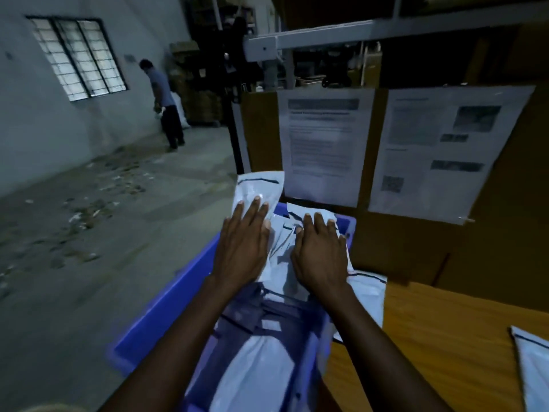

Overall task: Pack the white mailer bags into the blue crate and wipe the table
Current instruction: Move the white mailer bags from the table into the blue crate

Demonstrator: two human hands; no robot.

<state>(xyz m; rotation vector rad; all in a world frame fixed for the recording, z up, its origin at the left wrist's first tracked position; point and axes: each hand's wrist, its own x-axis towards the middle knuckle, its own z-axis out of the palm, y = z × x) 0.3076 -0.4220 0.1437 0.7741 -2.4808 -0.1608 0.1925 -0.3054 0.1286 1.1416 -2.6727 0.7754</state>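
Two hands: in the head view both are laid palm-down on the bags inside the crate.
Left hand point(242, 251): its fingers point(255, 208) are held straight and slightly spread, pressed flat on a bag; nothing is gripped.
Right hand point(322, 254): its fingers point(319, 223) are held straight and close together, pressed flat on the heap; nothing is gripped.
Bags point(258, 364): a white heap is packed under both palms and fills the crate from the fingertips back toward the wrists.
Far bag point(255, 188): it is seen just beyond the left fingertips, overhanging the crate's far rim.
Crate point(166, 310): blue; its long wall is seen left of the left fingers, its far corner just beyond the right fingertips.
Table point(430, 337): a wooden top is seen right of the right fingers, just beside the crate.
Loose bag point(531, 367): it is laid on the table, well right of the right fingers, cut off by the frame edge.
Sheets point(323, 144): two printed pages are fixed to a brown board point(261, 129) beyond the fingertips; the print is blurred.
Person point(166, 105): seen standing far beyond and left of the left fingers, near a window point(78, 58).
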